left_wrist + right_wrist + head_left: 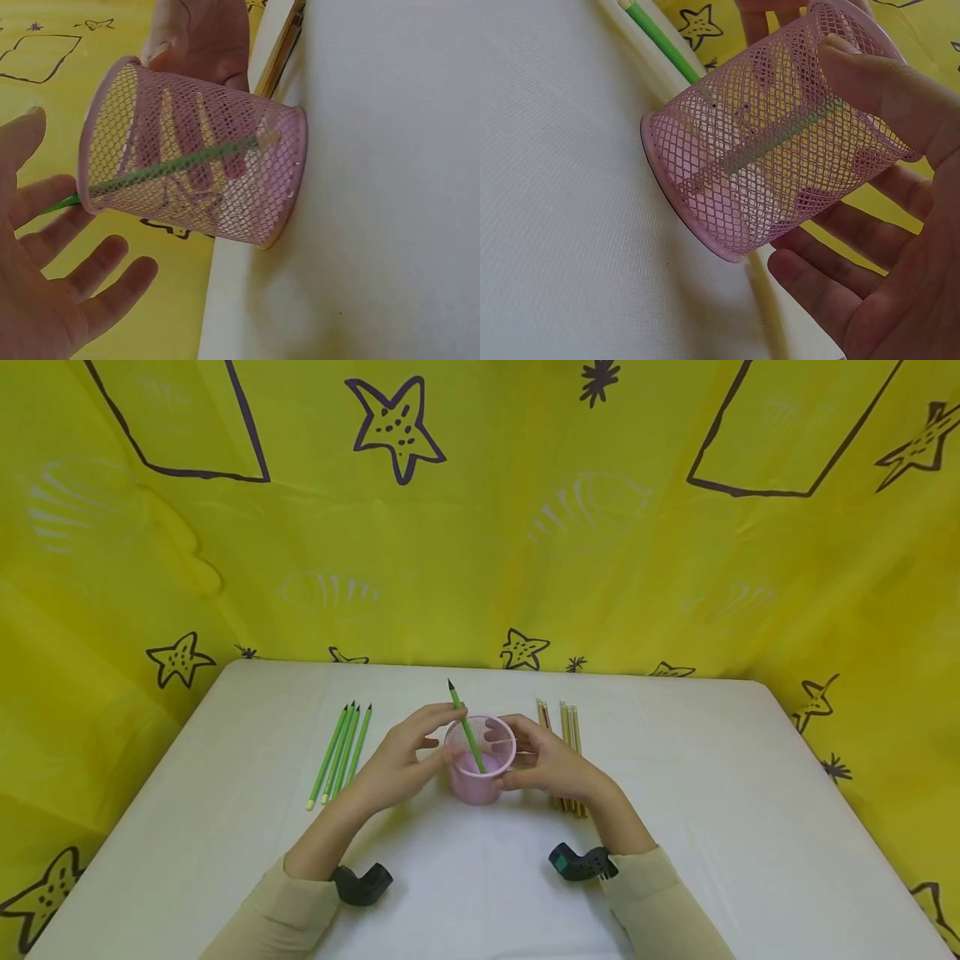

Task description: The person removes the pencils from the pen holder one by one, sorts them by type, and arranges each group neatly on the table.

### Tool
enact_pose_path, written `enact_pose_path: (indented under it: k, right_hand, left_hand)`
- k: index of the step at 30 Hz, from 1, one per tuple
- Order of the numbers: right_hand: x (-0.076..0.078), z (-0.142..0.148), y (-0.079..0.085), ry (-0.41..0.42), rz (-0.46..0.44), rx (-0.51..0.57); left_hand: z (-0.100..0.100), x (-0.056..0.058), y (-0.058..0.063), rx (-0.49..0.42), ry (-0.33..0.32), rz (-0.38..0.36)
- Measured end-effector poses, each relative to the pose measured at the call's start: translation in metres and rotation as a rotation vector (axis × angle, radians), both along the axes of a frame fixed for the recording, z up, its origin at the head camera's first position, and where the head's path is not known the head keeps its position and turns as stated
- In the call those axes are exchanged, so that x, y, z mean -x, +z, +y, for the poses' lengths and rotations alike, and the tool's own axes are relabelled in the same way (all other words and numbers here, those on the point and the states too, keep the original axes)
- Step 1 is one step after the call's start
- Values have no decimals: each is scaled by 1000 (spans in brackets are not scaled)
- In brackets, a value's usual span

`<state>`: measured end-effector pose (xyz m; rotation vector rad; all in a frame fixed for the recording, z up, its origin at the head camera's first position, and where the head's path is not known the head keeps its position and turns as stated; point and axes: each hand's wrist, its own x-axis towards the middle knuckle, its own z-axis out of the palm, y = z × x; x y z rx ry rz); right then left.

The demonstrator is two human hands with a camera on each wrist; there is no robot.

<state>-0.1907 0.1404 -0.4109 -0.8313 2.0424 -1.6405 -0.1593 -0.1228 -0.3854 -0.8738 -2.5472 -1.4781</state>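
A pink mesh pencil cup point(474, 789) is held by my right hand point(553, 767), thumb on the near side and fingers round the far side. Its base is close over the white table, and the right wrist view shows the cup point(727, 225) tilted. One green pencil point(470, 737) leans inside, dark tip up past the rim. My left hand point(405, 762) is at the cup's left, fingers spread and fairly straight. In the left wrist view, the left index finger point(52, 196) touches the rim beside the pencil's upper end, while the thumb stands apart.
Several green pencils point(341, 758) lie side by side on the table point(225, 793) at the left. Several gold-coloured pencils point(576, 731) lie at the right, partly behind the right hand. A yellow patterned cloth point(480, 527) hangs behind. Black wrist cameras point(363, 885) sit at both sleeves.
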Motion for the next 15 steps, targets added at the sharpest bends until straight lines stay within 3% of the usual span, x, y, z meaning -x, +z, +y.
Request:
enact_pose_path:
  k: [15]
  right_hand:
    - [1,0,-2,-5,-2,-14]
  left_hand:
    - [-15,-5,30,-198,28,153]
